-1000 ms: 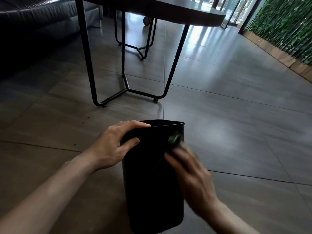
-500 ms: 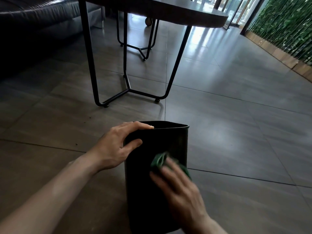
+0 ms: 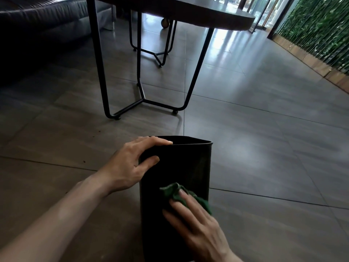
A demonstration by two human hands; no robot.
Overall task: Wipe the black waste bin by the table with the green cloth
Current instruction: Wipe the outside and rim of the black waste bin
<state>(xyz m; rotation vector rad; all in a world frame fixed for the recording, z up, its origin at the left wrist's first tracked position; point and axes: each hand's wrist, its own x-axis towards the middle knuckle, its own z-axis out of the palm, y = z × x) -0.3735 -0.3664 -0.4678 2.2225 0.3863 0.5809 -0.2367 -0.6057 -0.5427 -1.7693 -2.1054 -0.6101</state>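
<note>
Pressed flat under the spread fingers of the right hand (image 3: 198, 222), the green cloth (image 3: 171, 192) lies bunched against the near wall of the black waste bin (image 3: 181, 167), about halfway down it; the palm pushes the fabric onto the plastic rather than closing round it, and part of the cloth pokes out above the fingertips and to their right. Up and to the left of that contact, the left hand (image 3: 130, 165) clamps the bin's top corner, fingers hooked over the rim and thumb on the outer face, steadying it on the tiled floor (image 3: 264, 157). Judging by this placement, the wiping is under way on the side facing the person; whether the upper part is already clean cannot be told on such a dark surface, and the lower stretch, the far and side walls and the inside probably remain. Below the cloth the wall runs out of view. To its right the bin's vertical edge is close, with bare floor beyond, so there is room to sweep round. Well beyond the rim stand the table (image 3: 188, 14) and its black legs, apart from the bin.
</note>
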